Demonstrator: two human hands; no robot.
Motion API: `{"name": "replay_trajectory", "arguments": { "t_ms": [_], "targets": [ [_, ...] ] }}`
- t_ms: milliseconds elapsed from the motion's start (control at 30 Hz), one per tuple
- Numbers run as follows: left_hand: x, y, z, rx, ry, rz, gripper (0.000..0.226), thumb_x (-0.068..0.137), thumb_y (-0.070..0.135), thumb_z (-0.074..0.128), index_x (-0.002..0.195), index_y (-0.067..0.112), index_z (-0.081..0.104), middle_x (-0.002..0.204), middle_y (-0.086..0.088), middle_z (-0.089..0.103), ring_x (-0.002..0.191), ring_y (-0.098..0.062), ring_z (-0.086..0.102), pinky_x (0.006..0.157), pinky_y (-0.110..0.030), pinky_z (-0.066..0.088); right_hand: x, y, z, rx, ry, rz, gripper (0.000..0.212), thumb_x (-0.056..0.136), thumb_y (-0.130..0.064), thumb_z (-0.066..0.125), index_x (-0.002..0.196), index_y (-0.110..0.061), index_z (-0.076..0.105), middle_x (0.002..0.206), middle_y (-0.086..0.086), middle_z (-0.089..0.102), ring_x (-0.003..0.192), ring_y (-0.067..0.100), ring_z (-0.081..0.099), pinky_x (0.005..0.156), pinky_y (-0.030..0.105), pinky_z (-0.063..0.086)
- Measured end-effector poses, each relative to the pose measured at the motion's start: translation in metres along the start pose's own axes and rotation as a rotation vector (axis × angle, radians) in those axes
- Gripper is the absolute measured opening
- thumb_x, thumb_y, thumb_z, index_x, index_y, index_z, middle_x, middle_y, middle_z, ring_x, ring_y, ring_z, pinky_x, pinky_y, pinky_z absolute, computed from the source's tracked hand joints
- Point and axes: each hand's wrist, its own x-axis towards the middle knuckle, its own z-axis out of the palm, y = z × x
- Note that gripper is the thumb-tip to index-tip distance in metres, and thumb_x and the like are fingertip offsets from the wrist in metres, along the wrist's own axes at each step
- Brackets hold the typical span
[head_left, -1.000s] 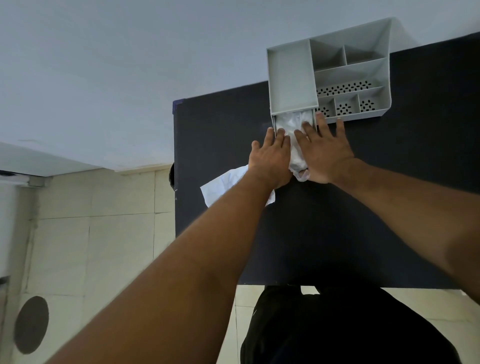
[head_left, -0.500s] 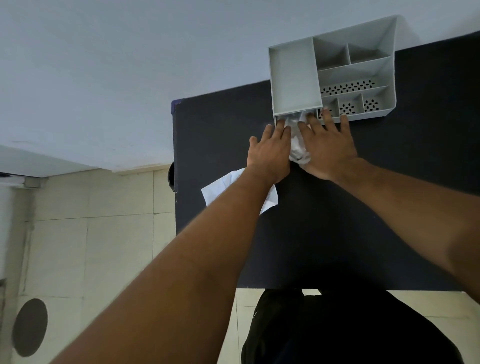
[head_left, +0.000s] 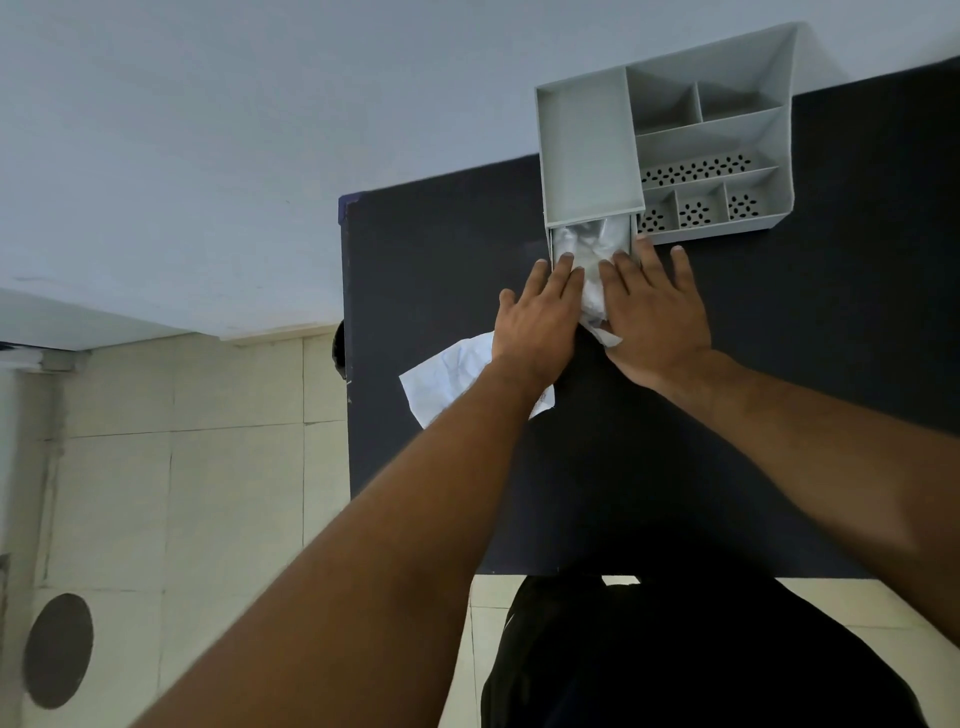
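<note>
Bag (head_left: 592, 297) sits deeper in the organizer (head_left: 587, 150) at 12 o'clock than before, nearly stowed; my left hand (head_left: 537, 322) and right hand (head_left: 655, 317) press it flat-fingered.

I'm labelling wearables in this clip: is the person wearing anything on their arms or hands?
No. The left forearm and right forearm are bare: no sleeves, watch or bracelet. The left grip and right grip show no gloves or rings.

A dark table (head_left: 779, 415) spans the centre toward 3 o'clock. A creased white sheet of paper (head_left: 447, 376) lies near its 9 o'clock edge. Pale floor tiles (head_left: 208, 467) spread at 8 o'clock, bearing a dark round disc (head_left: 58, 650). A plain wall (head_left: 260, 130) fills 11 o'clock.
</note>
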Motion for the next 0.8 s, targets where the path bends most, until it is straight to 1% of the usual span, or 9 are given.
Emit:
{"name": "replay_trajectory", "arguments": {
  "t_ms": [133,233,300,367,433,500,567,700,800],
  "targets": [
    [0.006,0.0,-0.004,0.018,-0.027,0.016,0.058,0.102,0.018,0.048,0.156,0.015,0.027,0.169,-0.004,0.014,0.154,-0.029,0.016,0.111,-0.058,0.034,0.002,0.003,-0.003,0.0,-0.019,-0.009,0.083,0.09,-0.051,0.06,0.156,-0.01,0.03,0.161,0.014,0.032,0.156,0.033,0.009,0.123,0.059,0.005],
    [0.002,0.0,-0.005,-0.025,0.014,0.004,0.066,0.1,0.033,0.057,0.157,0.017,0.027,0.169,-0.003,0.013,0.152,-0.027,0.021,0.111,-0.059,0.032,-0.004,0.006,-0.003,0.051,0.045,-0.011,0.08,0.089,-0.05,0.061,0.153,-0.011,0.034,0.159,0.015,0.037,0.154,0.034,0.016,0.122,0.061,0.01],
    [-0.005,-0.003,-0.001,-0.035,0.061,0.023,0.075,0.094,0.045,0.064,0.155,0.018,0.031,0.168,-0.003,0.018,0.151,-0.027,0.025,0.108,-0.058,0.034,-0.012,0.008,-0.003,0.112,0.105,-0.012,0.078,0.088,-0.048,0.064,0.151,-0.011,0.038,0.157,0.015,0.039,0.153,0.034,0.021,0.121,0.06,0.014],
    [-0.014,-0.008,0.005,-0.064,0.16,0.055,0.072,0.092,0.046,0.065,0.152,0.017,0.039,0.165,-0.005,0.027,0.148,-0.028,0.031,0.103,-0.057,0.039,-0.021,0.01,0.0,0.171,0.184,-0.019,0.07,0.089,-0.047,0.063,0.146,-0.011,0.046,0.153,0.014,0.045,0.15,0.033,0.028,0.121,0.058,0.016],
    [-0.02,-0.011,0.011,-0.121,0.246,0.078,0.064,0.094,0.044,0.059,0.148,0.014,0.044,0.162,-0.007,0.033,0.145,-0.028,0.035,0.1,-0.055,0.042,-0.027,0.012,0.003,0.215,0.266,-0.01,0.056,0.094,-0.045,0.058,0.137,-0.011,0.055,0.145,0.012,0.054,0.144,0.031,0.038,0.121,0.056,0.02],
    [-0.022,-0.011,0.014,-0.171,0.279,0.071,0.055,0.099,0.044,0.051,0.144,0.014,0.049,0.16,-0.008,0.036,0.144,-0.028,0.038,0.101,-0.054,0.043,-0.029,0.012,0.005,0.249,0.338,0.003,0.043,0.098,-0.044,0.054,0.123,-0.01,0.063,0.131,0.01,0.062,0.133,0.03,0.049,0.119,0.054,0.025],
    [-0.022,-0.009,0.013,-0.217,0.301,0.034,0.048,0.102,0.046,0.048,0.137,0.015,0.056,0.157,-0.008,0.042,0.141,-0.028,0.041,0.102,-0.053,0.042,-0.028,0.011,0.005,0.292,0.386,0.017,0.036,0.1,-0.042,0.052,0.113,-0.012,0.066,0.12,0.008,0.065,0.123,0.029,0.055,0.116,0.052,0.03],
    [-0.014,-0.006,0.011,-0.314,0.307,-0.058,0.042,0.101,0.049,0.051,0.125,0.018,0.065,0.153,-0.005,0.045,0.136,-0.026,0.046,0.103,-0.05,0.042,-0.021,0.008,0.001,0.391,0.403,0.076,0.033,0.099,-0.043,0.054,0.111,-0.017,0.07,0.111,0.003,0.07,0.11,0.026,0.061,0.109,0.048,0.036],
    [-0.006,-0.002,0.008,-0.406,0.297,-0.164,0.035,0.099,0.048,0.056,0.117,0.02,0.068,0.151,-0.001,0.045,0.133,-0.023,0.048,0.103,-0.047,0.041,-0.015,0.007,-0.004,0.462,0.405,0.159,0.031,0.097,-0.045,0.056,0.11,-0.022,0.071,0.099,-0.001,0.073,0.096,0.022,0.066,0.098,0.045,0.043]
  ]
}}
